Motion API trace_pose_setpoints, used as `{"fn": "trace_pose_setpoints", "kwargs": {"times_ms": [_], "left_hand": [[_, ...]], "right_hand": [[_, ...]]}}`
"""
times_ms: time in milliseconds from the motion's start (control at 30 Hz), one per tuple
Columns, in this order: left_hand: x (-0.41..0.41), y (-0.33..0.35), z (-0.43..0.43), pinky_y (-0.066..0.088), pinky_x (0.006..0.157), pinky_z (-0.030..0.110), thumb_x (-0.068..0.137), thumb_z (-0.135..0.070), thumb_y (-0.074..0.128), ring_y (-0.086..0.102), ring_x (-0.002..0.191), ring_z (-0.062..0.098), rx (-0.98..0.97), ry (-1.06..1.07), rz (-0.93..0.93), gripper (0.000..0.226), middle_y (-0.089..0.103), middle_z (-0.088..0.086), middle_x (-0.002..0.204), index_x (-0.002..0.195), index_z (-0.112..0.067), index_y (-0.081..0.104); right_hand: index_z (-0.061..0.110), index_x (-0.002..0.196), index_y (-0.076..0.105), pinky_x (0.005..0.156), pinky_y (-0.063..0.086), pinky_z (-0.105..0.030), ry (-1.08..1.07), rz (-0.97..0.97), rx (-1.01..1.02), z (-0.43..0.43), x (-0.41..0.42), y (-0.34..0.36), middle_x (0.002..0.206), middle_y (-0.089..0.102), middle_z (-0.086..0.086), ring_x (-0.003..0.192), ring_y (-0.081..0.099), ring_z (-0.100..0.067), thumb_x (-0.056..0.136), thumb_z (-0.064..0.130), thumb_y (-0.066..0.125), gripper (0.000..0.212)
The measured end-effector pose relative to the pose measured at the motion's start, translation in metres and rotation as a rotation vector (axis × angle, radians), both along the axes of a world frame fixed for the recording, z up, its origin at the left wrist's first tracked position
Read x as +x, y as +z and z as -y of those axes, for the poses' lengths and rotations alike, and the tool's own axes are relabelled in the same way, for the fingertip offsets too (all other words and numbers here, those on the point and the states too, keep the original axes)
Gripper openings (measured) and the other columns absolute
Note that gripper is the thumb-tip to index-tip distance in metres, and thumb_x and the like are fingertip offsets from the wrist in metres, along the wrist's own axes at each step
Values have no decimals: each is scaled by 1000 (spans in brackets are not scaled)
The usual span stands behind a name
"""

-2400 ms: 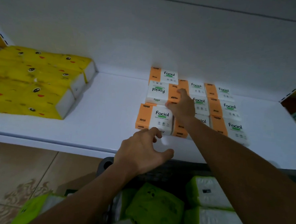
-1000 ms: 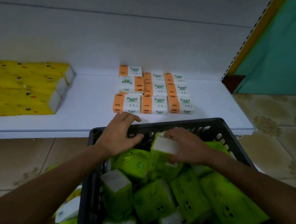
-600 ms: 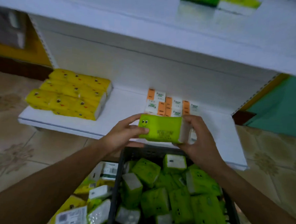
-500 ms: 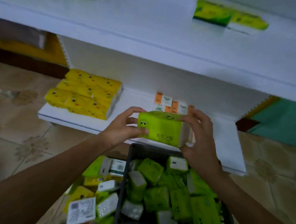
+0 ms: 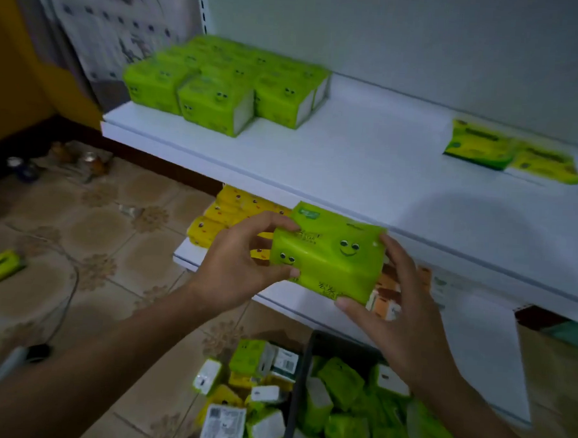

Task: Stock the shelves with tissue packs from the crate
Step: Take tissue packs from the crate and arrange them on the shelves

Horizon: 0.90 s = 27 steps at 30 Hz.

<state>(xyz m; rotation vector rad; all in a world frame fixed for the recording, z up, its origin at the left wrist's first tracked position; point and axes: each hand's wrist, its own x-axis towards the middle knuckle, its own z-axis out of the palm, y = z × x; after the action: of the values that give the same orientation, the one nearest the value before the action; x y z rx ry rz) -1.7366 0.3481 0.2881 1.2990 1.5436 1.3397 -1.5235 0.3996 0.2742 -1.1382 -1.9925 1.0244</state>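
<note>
We hold 1 green tissue pack [image 5: 329, 254] with smiley faces in both hands. Our left hand [image 5: 235, 266] pinches its left end between thumb and fingers, and our right hand [image 5: 399, 315] clasps its right end. The pack hangs just in front of the upper shelf [image 5: 368, 146], level with its front lip. On that shelf a block of matching green packs [image 5: 221, 84] fills the left end, and 2 flatter green-yellow packs [image 5: 512, 151] lie well apart to the right. Below the shelf are yellow packs [image 5: 227, 215] and orange packs [image 5: 387, 291], then the dark crate [image 5: 301, 370] of green packs, with loose packs [image 5: 249, 384] on the floor beside it.
</note>
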Motion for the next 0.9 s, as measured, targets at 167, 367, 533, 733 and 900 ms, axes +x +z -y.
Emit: {"fn": "trace_pose_setpoints", "kwargs": {"times_ms": [167,367,533,733,900], "left_hand": [[-20,22,-23,56,66,29,65,6,78,60,82,9,51,70,-20,51,59,-9,96,89,-33,57],[-72,28,-54,55,71,24,68,4,76,63,94,18,110,135,-64,53,62,1,108,93,-37,56],[-127,19,-83,51,71,13,67,1,78,64,94,13,99,159,-83,49,64,-2,103,97,-32,58],[-186,3,-110,48,73,17,72,-18,78,60,97,12,-54,127,-203,55,60,0,107,117,-31,49],[-216,-18,-126,39,85,23,69,-35,79,54,109,17,-170,61,-575,45,61,0,112,109,-24,62]], "right_hand": [[52,127,37,79,46,-7,68,-40,46,-33,-35,27,129,48,26,111,51,8,64,45,68,70],[27,128,51,67,43,0,35,-90,55,-69,-99,35,108,54,18,92,53,11,75,16,76,60],[23,125,55,68,47,-2,-52,-119,2,-96,-159,29,100,55,17,89,56,2,73,9,77,58],[19,126,55,84,52,-22,-187,-118,-26,-126,-213,13,109,60,2,103,61,-17,72,5,77,61],[22,128,49,92,50,-41,-236,-56,20,-158,-230,1,110,58,2,103,60,-23,70,9,78,65]]}}
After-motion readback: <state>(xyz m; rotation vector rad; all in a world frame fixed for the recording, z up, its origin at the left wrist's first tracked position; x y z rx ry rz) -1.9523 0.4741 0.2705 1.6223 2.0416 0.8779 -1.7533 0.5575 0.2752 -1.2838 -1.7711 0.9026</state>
